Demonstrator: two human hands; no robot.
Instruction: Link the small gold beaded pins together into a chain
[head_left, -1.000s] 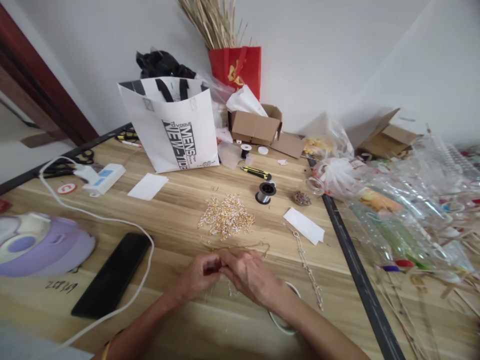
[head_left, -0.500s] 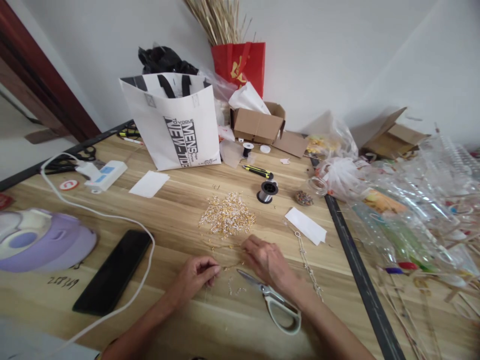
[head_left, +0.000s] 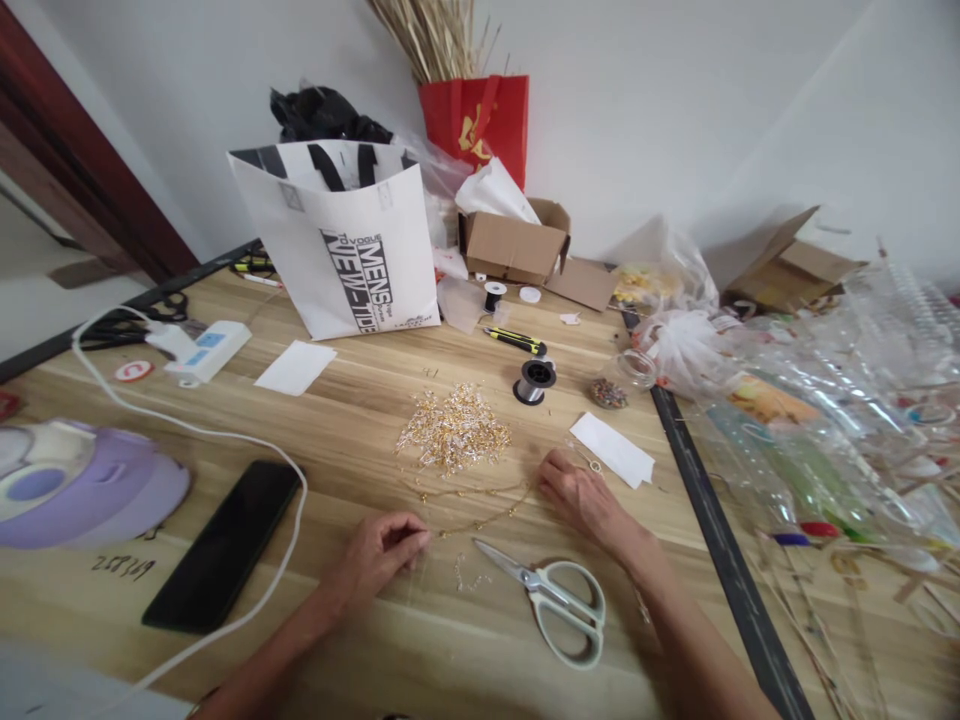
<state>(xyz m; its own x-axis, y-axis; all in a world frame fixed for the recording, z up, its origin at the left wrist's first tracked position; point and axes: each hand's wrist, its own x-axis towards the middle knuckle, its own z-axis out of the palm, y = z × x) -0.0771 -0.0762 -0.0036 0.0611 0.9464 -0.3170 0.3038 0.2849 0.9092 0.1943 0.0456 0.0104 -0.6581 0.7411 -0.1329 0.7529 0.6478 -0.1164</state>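
A thin gold beaded chain (head_left: 480,523) lies in a loop on the table between my hands. My left hand (head_left: 382,550) rests low with thumb and forefinger pinched at the near end of the chain; the exact grip is hidden. To the right, my right hand (head_left: 577,490) has its bent fingertips closed on the bend of the loop. Scissors (head_left: 551,595) with pale handles lie slightly open just below the chain. Beside their tip is a short clear beaded piece (head_left: 469,577). Beyond the chain sits a pile of small gold and clear beads (head_left: 455,430).
A wire spool (head_left: 535,382), a yellow-black cutter (head_left: 515,340) and a jar of coloured beads (head_left: 611,390) stand farther back. White paper (head_left: 613,449) lies by my right hand. A phone (head_left: 223,545) and white cable (head_left: 289,540) are left. Plastic bottles (head_left: 817,400) crowd the right.
My right hand has moved right and slightly back, drawing the chain out into a wider loop and uncovering more of the scissors. My left hand has shifted slightly left, still pinched.
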